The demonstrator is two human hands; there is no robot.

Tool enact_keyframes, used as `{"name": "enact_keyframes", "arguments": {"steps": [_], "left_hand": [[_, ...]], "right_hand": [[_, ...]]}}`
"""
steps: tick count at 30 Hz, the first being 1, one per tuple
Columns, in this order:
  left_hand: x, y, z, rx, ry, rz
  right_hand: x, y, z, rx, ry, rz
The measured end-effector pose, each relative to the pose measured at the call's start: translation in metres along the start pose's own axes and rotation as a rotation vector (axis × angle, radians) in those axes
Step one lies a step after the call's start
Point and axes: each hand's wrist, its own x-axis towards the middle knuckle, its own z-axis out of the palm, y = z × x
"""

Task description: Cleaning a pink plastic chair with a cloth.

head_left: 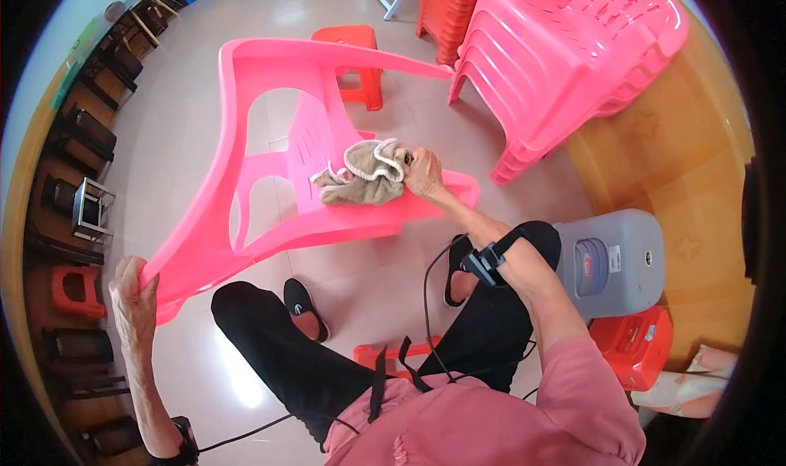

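Observation:
A pink plastic armchair is tipped over in front of me, with one leg end towards my lower left. My left hand is closed round that leg end at the far left. My right hand grips a bunched beige cloth with white trim, which lies against the chair's slotted panel, right of the middle. The fingertips of my right hand are partly hidden by the cloth.
Stacked pink plastic chairs stand at the upper right, beside stacked red stools. A red stool stands behind the held chair. A grey plastic container is at my right. Black cables hang about my arms.

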Motion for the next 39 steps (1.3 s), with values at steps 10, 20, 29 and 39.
{"name": "enact_keyframes", "arguments": {"steps": [10,20,29,39], "left_hand": [[0.036,0.083,-0.002,0.111,-0.037,0.198],[0.037,0.109,0.0,0.125,-0.073,0.145],[0.028,0.095,0.001,0.115,-0.085,0.174],[0.032,0.088,0.008,0.033,-0.083,0.216]], "right_hand": [[0.001,-0.077,-0.015,-0.064,0.089,-0.759],[0.032,-0.083,0.029,-0.467,-0.919,-0.32],[0.012,-0.106,-0.036,0.231,-0.19,-0.178],[0.146,-0.072,-0.011,0.13,0.179,-0.24]]}}
